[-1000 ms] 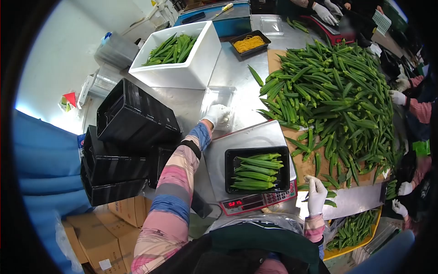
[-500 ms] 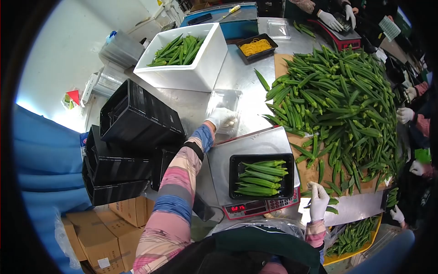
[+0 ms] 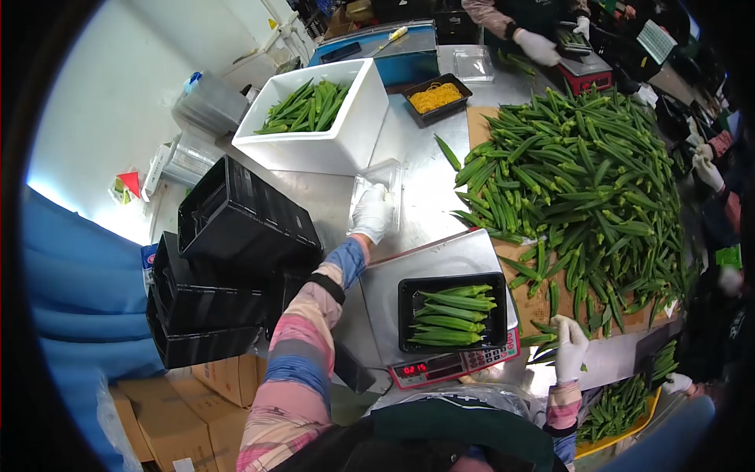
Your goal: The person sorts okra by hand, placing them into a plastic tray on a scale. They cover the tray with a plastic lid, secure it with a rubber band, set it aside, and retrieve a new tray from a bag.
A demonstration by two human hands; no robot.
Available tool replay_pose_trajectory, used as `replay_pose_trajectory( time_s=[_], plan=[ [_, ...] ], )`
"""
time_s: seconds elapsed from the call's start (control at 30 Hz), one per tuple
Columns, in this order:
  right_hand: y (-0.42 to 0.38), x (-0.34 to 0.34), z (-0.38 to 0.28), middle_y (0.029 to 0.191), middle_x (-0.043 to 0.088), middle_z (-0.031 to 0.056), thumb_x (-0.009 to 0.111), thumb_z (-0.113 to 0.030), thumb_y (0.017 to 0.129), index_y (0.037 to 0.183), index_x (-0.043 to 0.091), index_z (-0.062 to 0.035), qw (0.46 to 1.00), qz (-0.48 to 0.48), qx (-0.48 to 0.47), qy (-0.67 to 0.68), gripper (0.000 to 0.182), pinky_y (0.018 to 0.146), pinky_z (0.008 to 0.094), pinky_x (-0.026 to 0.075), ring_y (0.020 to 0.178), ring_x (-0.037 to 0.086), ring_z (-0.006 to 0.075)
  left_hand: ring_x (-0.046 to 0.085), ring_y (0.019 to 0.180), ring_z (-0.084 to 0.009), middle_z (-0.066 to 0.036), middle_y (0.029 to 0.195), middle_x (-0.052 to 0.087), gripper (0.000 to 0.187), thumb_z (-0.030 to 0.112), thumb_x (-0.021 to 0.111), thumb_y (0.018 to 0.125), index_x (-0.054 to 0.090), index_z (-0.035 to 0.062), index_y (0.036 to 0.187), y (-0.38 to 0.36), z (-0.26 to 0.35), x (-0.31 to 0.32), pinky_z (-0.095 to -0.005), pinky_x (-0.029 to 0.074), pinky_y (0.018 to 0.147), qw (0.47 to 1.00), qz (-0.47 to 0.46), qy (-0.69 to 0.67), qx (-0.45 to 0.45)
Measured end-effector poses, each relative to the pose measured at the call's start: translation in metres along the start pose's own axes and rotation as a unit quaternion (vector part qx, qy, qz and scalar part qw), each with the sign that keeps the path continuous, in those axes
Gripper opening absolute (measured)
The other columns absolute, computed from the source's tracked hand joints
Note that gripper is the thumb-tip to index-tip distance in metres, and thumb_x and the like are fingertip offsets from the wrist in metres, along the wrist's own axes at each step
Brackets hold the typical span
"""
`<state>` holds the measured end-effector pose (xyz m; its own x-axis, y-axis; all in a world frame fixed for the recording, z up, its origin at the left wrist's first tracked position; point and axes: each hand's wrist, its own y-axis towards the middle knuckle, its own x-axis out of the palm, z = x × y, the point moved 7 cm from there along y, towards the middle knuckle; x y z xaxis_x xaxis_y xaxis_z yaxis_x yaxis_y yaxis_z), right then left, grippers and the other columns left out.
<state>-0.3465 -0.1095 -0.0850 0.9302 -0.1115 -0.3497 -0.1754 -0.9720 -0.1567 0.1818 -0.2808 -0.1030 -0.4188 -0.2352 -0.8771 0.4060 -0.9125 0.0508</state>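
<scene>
My left hand (image 3: 373, 214), in a white glove, has its fingers curled on a clear plastic container (image 3: 388, 175) lying on the steel table. Right of it, a black tray (image 3: 405, 315) holding several okra pods (image 3: 452, 315) rests on the plate of a digital scale (image 3: 377, 315). Its red display appears to read 0.215. My right hand (image 3: 570, 350), also gloved, hovers right of the scale near some loose okra. Its fingers are curled in, and nothing shows between them.
A large okra heap (image 3: 582, 181) covers cardboard on the right. A white foam box (image 3: 314, 149) of okra stands behind, beside a black tray of yellow bands (image 3: 435, 97). Stacked black trays (image 3: 252, 212) stand left. A co-worker's gloved hand (image 3: 538, 48) is near another scale (image 3: 586, 77).
My left hand has shifted slightly left over the clear container, its fingers now curled in. My right hand has moved slightly right. At the back, a co-worker's hand has moved left from the other scale.
</scene>
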Motion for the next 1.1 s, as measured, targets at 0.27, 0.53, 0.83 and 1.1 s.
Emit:
replay_pose_trajectory(
  time_s=[0.27, 0.53, 0.83, 1.1],
  plan=[
    [0.04, 0.017, -0.097, 0.093, 0.072, 0.0119, 0.062, -0.003, 0.094, 0.101, 0.072, 0.0002, 0.977, -0.006, -0.194, -0.087, 0.013, 0.081, 0.0322, 0.051, 0.088, 0.067, 0.0231, 0.069, 0.084, -0.0421, -0.02, 0.083, 0.069, 0.019, 0.024, 0.052, 0.097, 0.053, 0.0074, 0.105, 0.003, -0.02, -0.051, -0.0536, 0.054, 0.072, 0.981, 0.017, 0.193, -0.008],
    [0.038, 0.051, -0.166, 0.094, 0.069, 0.0091, 0.068, -0.005, 0.088, 0.098, 0.072, -0.0063, 0.912, -0.063, -0.36, -0.187, 0.011, 0.081, 0.0368, 0.05, 0.09, 0.064, 0.0279, 0.071, 0.068, -0.0352, -0.012, 0.078, 0.07, 0.02, 0.032, 0.049, 0.101, 0.05, 0.0121, 0.101, -0.004, -0.021, -0.114, -0.0484, 0.054, 0.059, 0.951, 0.115, 0.275, 0.085],
    [0.048, 0.1, -0.243, 0.123, 0.065, 0.0149, 0.073, -0.01, 0.085, 0.13, 0.06, -0.0034, 0.906, -0.044, -0.41, -0.095, 0.047, 0.099, 0.0374, 0.047, 0.114, 0.06, 0.0306, 0.058, 0.067, -0.0049, -0.001, 0.081, 0.069, 0.012, 0.016, 0.067, 0.097, 0.068, 0.0047, 0.094, -0.077, 0.118, -0.188, -0.023, 0.047, 0.06, 0.942, 0.019, -0.306, 0.14],
    [0.055, 0.089, -0.251, 0.088, 0.071, 0.0045, 0.063, -0.024, 0.1, 0.111, 0.068, 0.0014, 0.919, -0.278, -0.12, 0.253, 0.028, 0.073, 0.0226, 0.05, 0.077, 0.062, 0.0088, 0.055, 0.064, -0.0056, 0.002, 0.08, 0.065, 0.023, 0.025, 0.067, 0.098, 0.066, 0.0043, 0.108, -0.133, 0.17, -0.163, -0.0208, 0.045, 0.058, 0.81, -0.279, -0.5, 0.128]
  ],
)
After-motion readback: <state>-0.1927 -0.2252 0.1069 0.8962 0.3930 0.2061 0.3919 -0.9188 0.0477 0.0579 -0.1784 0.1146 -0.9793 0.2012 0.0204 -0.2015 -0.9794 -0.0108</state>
